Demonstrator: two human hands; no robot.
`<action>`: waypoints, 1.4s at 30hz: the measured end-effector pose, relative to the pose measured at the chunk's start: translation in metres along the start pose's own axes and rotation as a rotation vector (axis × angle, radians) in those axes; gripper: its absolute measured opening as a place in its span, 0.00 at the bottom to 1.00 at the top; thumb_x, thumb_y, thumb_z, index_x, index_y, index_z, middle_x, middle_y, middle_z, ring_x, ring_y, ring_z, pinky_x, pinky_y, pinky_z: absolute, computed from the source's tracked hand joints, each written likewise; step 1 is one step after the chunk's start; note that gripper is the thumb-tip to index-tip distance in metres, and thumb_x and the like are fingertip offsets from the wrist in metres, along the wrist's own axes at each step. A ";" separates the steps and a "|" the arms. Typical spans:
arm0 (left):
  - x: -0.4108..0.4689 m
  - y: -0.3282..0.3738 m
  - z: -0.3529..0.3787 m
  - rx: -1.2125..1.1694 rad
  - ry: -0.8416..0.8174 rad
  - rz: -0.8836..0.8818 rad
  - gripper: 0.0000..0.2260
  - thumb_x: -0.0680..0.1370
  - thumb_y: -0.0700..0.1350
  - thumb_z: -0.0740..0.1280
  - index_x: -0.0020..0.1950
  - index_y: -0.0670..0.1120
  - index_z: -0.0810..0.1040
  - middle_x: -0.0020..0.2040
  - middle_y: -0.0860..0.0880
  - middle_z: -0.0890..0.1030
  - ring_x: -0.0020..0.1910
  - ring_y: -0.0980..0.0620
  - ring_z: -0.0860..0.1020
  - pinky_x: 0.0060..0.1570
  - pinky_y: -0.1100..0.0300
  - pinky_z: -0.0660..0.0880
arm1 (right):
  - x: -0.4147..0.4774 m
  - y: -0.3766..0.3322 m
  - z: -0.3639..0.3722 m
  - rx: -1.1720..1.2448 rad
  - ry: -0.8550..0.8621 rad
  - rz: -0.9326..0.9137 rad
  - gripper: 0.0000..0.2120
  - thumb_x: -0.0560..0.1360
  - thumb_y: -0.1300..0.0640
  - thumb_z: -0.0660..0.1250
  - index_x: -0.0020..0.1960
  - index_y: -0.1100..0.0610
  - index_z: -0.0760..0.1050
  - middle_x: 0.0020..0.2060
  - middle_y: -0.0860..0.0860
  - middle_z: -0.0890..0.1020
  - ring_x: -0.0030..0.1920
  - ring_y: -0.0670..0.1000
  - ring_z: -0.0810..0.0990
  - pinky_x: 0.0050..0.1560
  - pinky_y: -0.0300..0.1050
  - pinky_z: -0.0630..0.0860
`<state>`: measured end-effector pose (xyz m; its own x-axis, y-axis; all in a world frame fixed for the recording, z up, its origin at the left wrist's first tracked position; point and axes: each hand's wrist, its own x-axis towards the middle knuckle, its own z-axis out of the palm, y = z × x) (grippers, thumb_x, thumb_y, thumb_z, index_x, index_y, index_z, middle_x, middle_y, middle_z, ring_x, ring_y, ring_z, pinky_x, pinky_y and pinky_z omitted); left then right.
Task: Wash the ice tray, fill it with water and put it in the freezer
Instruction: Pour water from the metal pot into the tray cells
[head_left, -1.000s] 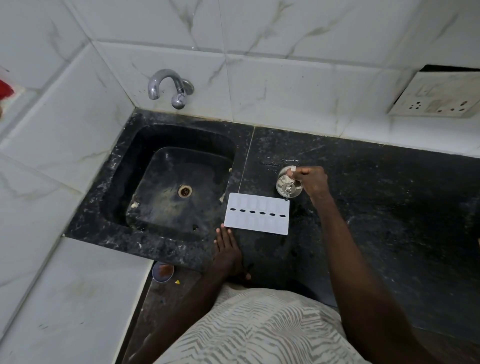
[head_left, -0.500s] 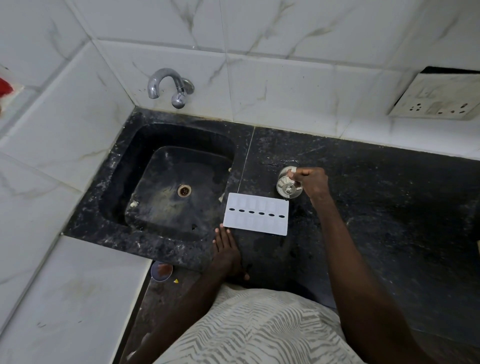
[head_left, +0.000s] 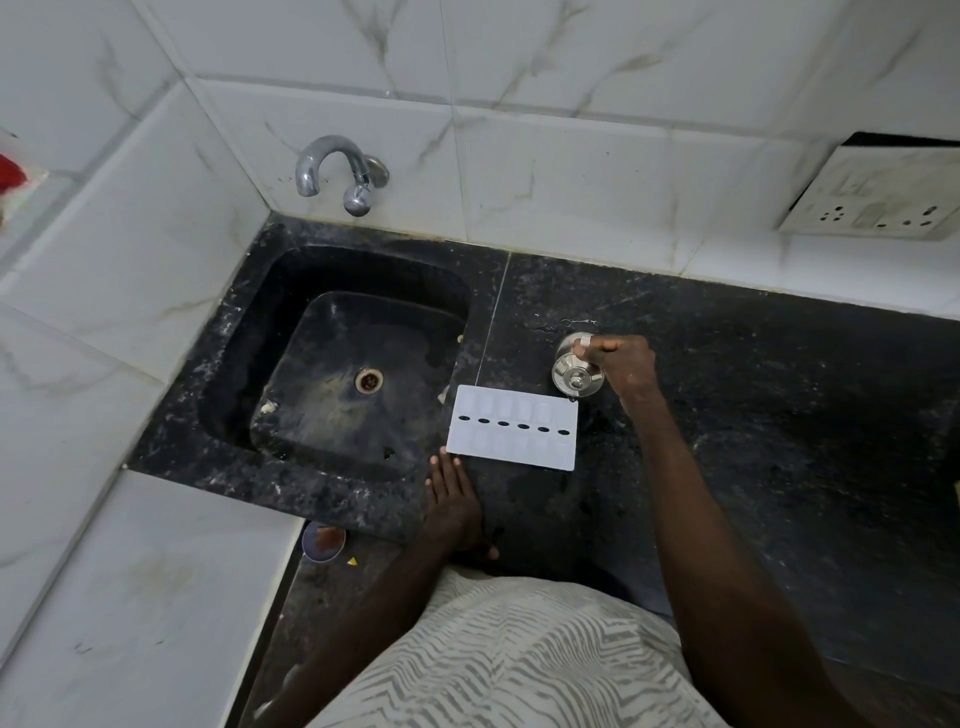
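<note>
The sink is sunk into the desk's left end, with the tap on the wall behind its back rim. The ice tray lies flat just right of the sink, toward the front edge. A metal vessel stands just behind the tray's right end, gripped from the right by the right hand. The left hand rests flat at the front edge, just before the tray's left corner. A socket panel sits on the wall at back right.

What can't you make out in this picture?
Head view only.
Steel vessel: contents hidden; the right hand grips its far side.
Ice tray: water in its cells or not, too pale to tell.
Red thing: cut off by the left edge.
Freezer: outside the frame.
</note>
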<state>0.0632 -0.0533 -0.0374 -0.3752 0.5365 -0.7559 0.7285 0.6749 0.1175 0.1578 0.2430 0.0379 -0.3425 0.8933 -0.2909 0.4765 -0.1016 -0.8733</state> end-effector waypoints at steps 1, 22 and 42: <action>0.000 0.000 0.000 -0.001 -0.002 0.000 0.73 0.65 0.65 0.81 0.78 0.32 0.27 0.75 0.29 0.24 0.76 0.29 0.26 0.78 0.36 0.36 | 0.000 0.000 0.000 -0.003 0.000 0.000 0.11 0.70 0.62 0.81 0.51 0.64 0.87 0.43 0.53 0.87 0.28 0.33 0.79 0.36 0.26 0.75; 0.001 0.003 -0.002 -0.005 -0.029 -0.018 0.73 0.66 0.63 0.82 0.77 0.31 0.27 0.72 0.29 0.21 0.75 0.29 0.25 0.78 0.36 0.35 | -0.005 -0.011 0.010 0.122 0.032 0.056 0.13 0.69 0.62 0.81 0.52 0.63 0.86 0.42 0.53 0.87 0.33 0.40 0.83 0.37 0.33 0.81; 0.004 -0.002 0.006 0.004 0.028 0.007 0.73 0.64 0.66 0.81 0.78 0.31 0.29 0.76 0.28 0.25 0.76 0.28 0.26 0.79 0.35 0.38 | -0.009 -0.011 0.033 0.075 -0.031 -0.053 0.12 0.69 0.62 0.81 0.51 0.62 0.87 0.44 0.53 0.88 0.36 0.40 0.83 0.42 0.36 0.81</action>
<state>0.0630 -0.0555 -0.0448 -0.3856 0.5551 -0.7370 0.7337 0.6688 0.1199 0.1291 0.2219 0.0375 -0.3914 0.8843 -0.2545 0.3951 -0.0883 -0.9144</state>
